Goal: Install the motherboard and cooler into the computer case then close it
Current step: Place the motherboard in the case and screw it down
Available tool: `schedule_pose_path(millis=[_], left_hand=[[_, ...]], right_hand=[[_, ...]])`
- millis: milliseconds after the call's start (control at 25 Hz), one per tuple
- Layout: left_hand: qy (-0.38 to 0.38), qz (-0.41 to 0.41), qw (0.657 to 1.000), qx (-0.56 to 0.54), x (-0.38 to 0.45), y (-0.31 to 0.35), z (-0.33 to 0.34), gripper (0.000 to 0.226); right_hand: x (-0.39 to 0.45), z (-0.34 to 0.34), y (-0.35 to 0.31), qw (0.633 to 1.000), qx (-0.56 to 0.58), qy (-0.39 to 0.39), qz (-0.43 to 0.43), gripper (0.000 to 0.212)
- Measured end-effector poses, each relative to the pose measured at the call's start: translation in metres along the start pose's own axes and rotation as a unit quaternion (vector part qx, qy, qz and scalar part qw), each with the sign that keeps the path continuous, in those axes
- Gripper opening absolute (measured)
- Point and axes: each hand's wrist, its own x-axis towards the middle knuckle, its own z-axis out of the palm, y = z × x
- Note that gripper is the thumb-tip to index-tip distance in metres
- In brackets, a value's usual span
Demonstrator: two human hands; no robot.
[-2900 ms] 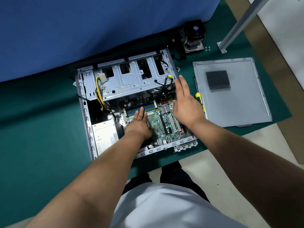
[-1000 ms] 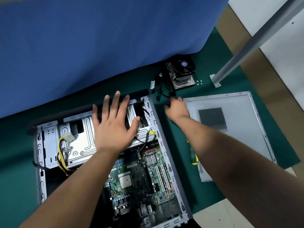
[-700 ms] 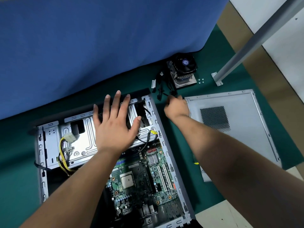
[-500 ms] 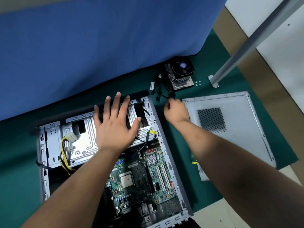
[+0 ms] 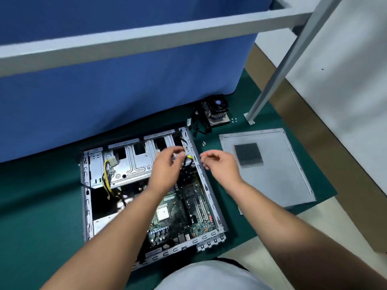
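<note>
Fingers [image 5: 206, 159] perhaps pinching screw, cooler [image 5: 216, 111] beyond.

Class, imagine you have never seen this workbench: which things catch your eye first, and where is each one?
The open computer case lies flat mid-frame on the green mat, its green motherboard showing inside. Above it hover the left hand and right hand, fingers curled. The grey side panel lies to the right, and the black-fanned cooler sits beyond the case near the blue curtain.
</note>
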Motion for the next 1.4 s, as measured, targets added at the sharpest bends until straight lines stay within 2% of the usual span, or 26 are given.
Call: schedule_pose_path(millis=[80,160,240,360,560,880,1000,1040,1080,1160,1240,1280,1400], left_hand=[[-0.023,-0.033,0.995,-0.095,-0.030,0.009,0.012,0.020],[-0.002,-0.064,0.983,-0.172,-0.048,0.010,0.019,0.014],[0.011,-0.079,0.973,-0.216,-0.058,0.010,0.018,0.011],[-0.010,-0.077,0.966,-0.246,-0.061,0.010,0.007,0.011],[-0.063,-0.065,0.973,-0.212,-0.060,0.009,-0.003,0.014],[-0.047,-0.082,0.982,-0.162,-0.055,0.012,0.005,0.007],[-0.026,-0.098,0.987,-0.127,-0.052,0.013,0.010,0.003],[-0.021,-0.110,0.985,-0.130,-0.051,0.013,0.011,0.003],[-0.017,-0.122,0.982,-0.142,-0.050,0.014,0.010,0.004],[-0.015,-0.141,0.975,-0.173,-0.048,0.016,0.008,0.005],[-0.017,-0.157,0.969,-0.188,-0.048,0.018,0.008,0.005],[-0.019,-0.165,0.967,-0.192,-0.048,0.019,0.009,0.005],[-0.020,-0.186,0.962,-0.199,-0.050,0.017,0.010,0.005]], right_hand=[[-0.019,0.006,-0.003,0.997,0.064,-0.036,0.021,0.015],[-0.032,0.010,-0.007,0.992,0.108,-0.056,0.039,0.011],[-0.041,0.010,-0.012,0.988,0.129,-0.068,0.053,0.013],[-0.046,0.009,-0.019,0.985,0.133,-0.083,0.064,0.018],[-0.044,0.005,-0.023,0.988,0.091,-0.100,0.070,0.018],[-0.043,0.004,-0.015,0.994,0.009,-0.100,0.048,0.023],[-0.037,-0.007,-0.012,0.980,0.003,-0.187,0.061,0.031],[-0.032,-0.015,-0.009,0.977,0.016,-0.204,0.063,0.030],[-0.024,-0.024,-0.006,0.979,0.026,-0.190,0.062,0.027],[-0.007,-0.042,0.007,0.994,-0.030,-0.078,0.064,0.020],[0.008,-0.056,0.034,0.978,-0.183,0.028,0.099,0.023],[0.011,-0.059,0.051,0.961,-0.242,0.026,0.134,0.027],[0.006,-0.052,0.094,0.915,-0.343,-0.052,0.205,0.041]])
